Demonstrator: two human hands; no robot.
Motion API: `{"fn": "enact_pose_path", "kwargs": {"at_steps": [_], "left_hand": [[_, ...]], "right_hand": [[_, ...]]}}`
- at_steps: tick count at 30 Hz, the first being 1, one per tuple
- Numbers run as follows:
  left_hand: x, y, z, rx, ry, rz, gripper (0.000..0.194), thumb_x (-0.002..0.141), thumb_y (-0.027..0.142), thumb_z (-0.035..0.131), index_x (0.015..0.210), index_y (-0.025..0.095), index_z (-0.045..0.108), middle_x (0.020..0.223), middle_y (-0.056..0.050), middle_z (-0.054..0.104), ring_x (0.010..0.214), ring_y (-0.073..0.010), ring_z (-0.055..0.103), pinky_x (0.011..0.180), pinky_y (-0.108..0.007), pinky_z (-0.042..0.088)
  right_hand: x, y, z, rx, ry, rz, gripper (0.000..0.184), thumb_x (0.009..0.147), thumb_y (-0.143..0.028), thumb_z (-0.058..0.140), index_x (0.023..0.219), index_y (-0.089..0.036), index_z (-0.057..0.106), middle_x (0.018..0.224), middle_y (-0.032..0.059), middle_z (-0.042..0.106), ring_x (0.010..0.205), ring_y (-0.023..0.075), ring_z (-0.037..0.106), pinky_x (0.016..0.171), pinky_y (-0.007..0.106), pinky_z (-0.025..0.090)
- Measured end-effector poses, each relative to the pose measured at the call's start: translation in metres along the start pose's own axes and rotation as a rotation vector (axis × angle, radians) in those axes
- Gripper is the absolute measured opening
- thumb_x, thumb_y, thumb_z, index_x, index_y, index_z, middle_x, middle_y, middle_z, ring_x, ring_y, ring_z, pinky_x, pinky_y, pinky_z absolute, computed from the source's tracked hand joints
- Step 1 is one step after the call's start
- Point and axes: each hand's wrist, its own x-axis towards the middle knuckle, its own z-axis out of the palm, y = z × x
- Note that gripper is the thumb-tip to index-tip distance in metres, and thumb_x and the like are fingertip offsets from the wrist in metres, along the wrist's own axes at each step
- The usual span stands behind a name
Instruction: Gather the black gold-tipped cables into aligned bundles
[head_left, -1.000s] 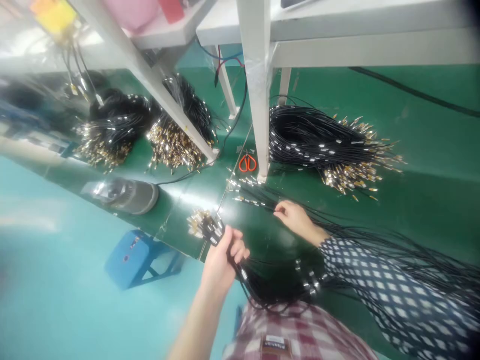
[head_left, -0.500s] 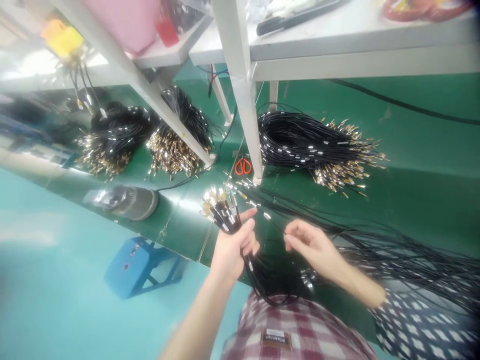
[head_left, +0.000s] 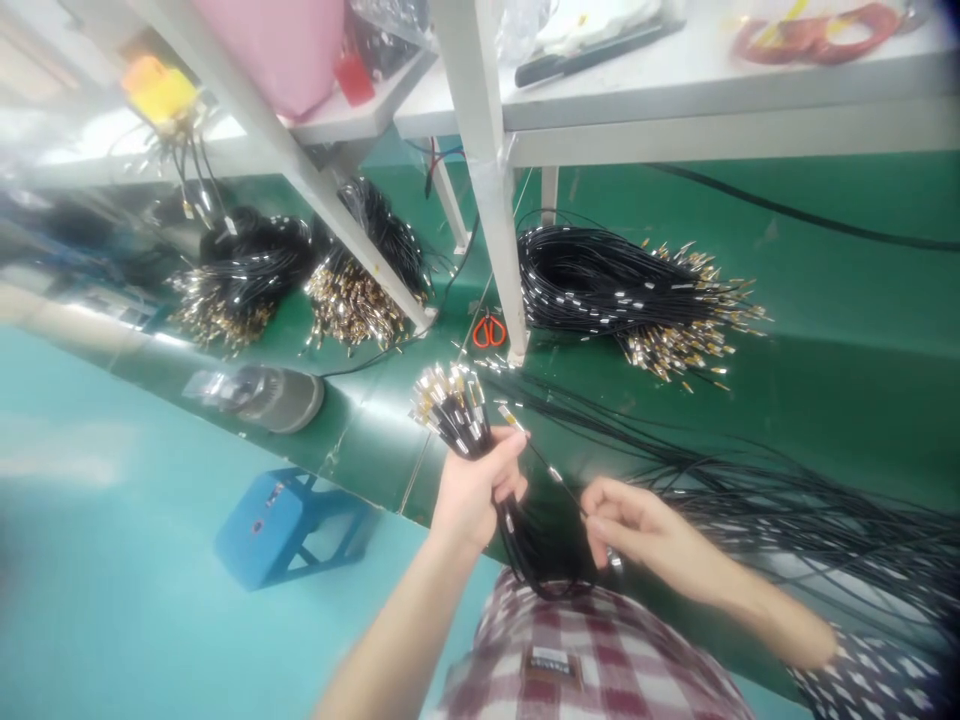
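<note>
My left hand (head_left: pixel 474 487) is closed round a bunch of thin black cables (head_left: pixel 459 412) whose gold and silver connector ends fan out above my fist. A single black cable (head_left: pixel 541 463) runs from that bunch to my right hand (head_left: pixel 637 525), which pinches it between thumb and fingers just to the right. The cables' loops hang down over my plaid lap. More loose black cables (head_left: pixel 757 490) spread over the green bench to the right.
Three heaps of finished black cables with gold tips lie on the green bench (head_left: pixel 840 330): one on the right (head_left: pixel 630 295), two at left (head_left: pixel 360 280) (head_left: pixel 240 275). Orange scissors (head_left: pixel 487 328) lie by a white shelf leg (head_left: pixel 487 180). A blue stool (head_left: pixel 281 525) stands on the floor.
My left hand has lifted the cable bunch up off the bench. My right hand left the loose cables, drew back toward me and now pinches one cable beside the bunch.
</note>
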Motion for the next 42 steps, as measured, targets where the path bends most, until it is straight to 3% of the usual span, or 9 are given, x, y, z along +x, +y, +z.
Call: {"fn": "enact_pose_path", "kwargs": {"at_steps": [13, 19, 22, 26, 30, 32, 35, 38, 42], "left_hand": [[-0.003, -0.007, 0.001, 0.024, -0.133, -0.083, 0.033, 0.068, 0.033, 0.08, 0.087, 0.009, 0.067, 0.043, 0.011, 0.032, 0.037, -0.003, 0.028, 0.042, -0.021, 0.028], [-0.005, -0.005, 0.001, 0.029, -0.1, -0.097, 0.032, 0.066, 0.033, 0.082, 0.081, 0.009, 0.066, 0.042, 0.011, 0.032, 0.036, -0.0033, 0.028, 0.04, -0.021, 0.028], [-0.006, -0.003, -0.004, 0.024, -0.067, -0.057, 0.032, 0.066, 0.033, 0.081, 0.08, 0.009, 0.066, 0.041, 0.011, 0.031, 0.036, -0.0035, 0.027, 0.04, -0.021, 0.029], [-0.006, -0.004, -0.032, -0.083, -0.009, 0.01, 0.029, 0.071, 0.033, 0.079, 0.083, 0.009, 0.068, 0.042, 0.01, 0.031, 0.037, -0.0032, 0.028, 0.041, -0.019, 0.028], [-0.008, -0.014, -0.066, -0.189, 0.093, 0.021, 0.027, 0.071, 0.032, 0.079, 0.079, 0.01, 0.066, 0.052, 0.006, 0.046, 0.038, -0.0017, 0.031, 0.042, -0.019, 0.03], [-0.01, -0.018, -0.076, -0.228, 0.126, 0.028, 0.025, 0.07, 0.031, 0.08, 0.075, 0.012, 0.064, 0.068, 0.002, 0.058, 0.04, -0.0009, 0.033, 0.044, -0.02, 0.033], [-0.013, -0.02, -0.08, -0.227, 0.118, 0.034, 0.026, 0.069, 0.031, 0.081, 0.072, 0.012, 0.063, 0.083, -0.001, 0.062, 0.049, -0.0033, 0.043, 0.052, -0.022, 0.042], [-0.016, -0.02, -0.079, -0.183, 0.102, 0.043, 0.03, 0.069, 0.035, 0.081, 0.067, 0.012, 0.062, 0.091, -0.006, 0.064, 0.074, -0.0126, 0.058, 0.067, -0.026, 0.049], [-0.019, -0.022, -0.08, -0.236, 0.054, 0.041, 0.029, 0.076, 0.038, 0.075, 0.067, 0.016, 0.058, 0.064, 0.0, 0.056, 0.07, -0.0149, 0.058, 0.069, -0.029, 0.049]], "right_hand": [[0.011, -0.017, 0.0, -0.055, -0.024, -0.044, 0.036, 0.086, -0.056, 0.055, 0.085, -0.021, 0.049, 0.065, 0.0003, 0.066, 0.059, 0.0115, 0.05, 0.059, 0.026, 0.035], [0.038, -0.049, 0.016, -0.538, 0.313, -0.182, 0.032, 0.084, -0.052, 0.06, 0.082, -0.021, 0.064, 0.072, 0.0, 0.065, 0.057, 0.0109, 0.047, 0.056, 0.026, 0.033], [0.047, -0.048, 0.024, -0.592, 0.305, -0.238, 0.035, 0.09, -0.05, 0.053, 0.076, -0.021, 0.065, 0.069, -0.0005, 0.064, 0.06, 0.0114, 0.05, 0.058, 0.026, 0.035], [0.032, -0.013, -0.006, -0.867, 0.184, -0.264, 0.029, 0.09, -0.045, 0.055, 0.078, -0.022, 0.068, 0.084, 0.0015, 0.067, 0.072, 0.0127, 0.057, 0.067, 0.026, 0.039], [0.025, 0.011, -0.061, -1.002, 0.012, 0.036, 0.029, 0.077, -0.053, 0.067, 0.073, -0.024, 0.072, 0.083, 0.001, 0.07, 0.076, 0.0161, 0.062, 0.066, 0.026, 0.041], [0.043, 0.009, -0.07, -0.953, -0.01, 0.127, 0.035, 0.078, -0.057, 0.063, 0.08, -0.024, 0.074, 0.088, 0.0013, 0.072, 0.079, 0.017, 0.064, 0.067, 0.026, 0.043], [0.091, 0.005, -0.041, -1.037, 0.067, 0.199, 0.036, 0.089, -0.05, 0.049, 0.096, -0.023, 0.073, 0.101, 0.0042, 0.073, 0.088, 0.0185, 0.066, 0.075, 0.027, 0.046], [0.138, 0.014, 0.011, -1.088, 0.011, 0.239, 0.029, 0.079, -0.042, 0.067, 0.093, -0.018, 0.073, 0.099, 0.012, 0.074, 0.09, 0.0253, 0.067, 0.075, 0.032, 0.046], [0.156, 0.037, 0.044, -1.052, -0.091, 0.227, 0.012, 0.073, -0.028, 0.073, 0.072, -0.016, 0.07, 0.081, 0.0109, 0.074, 0.081, 0.0229, 0.068, 0.071, 0.029, 0.045]]}}
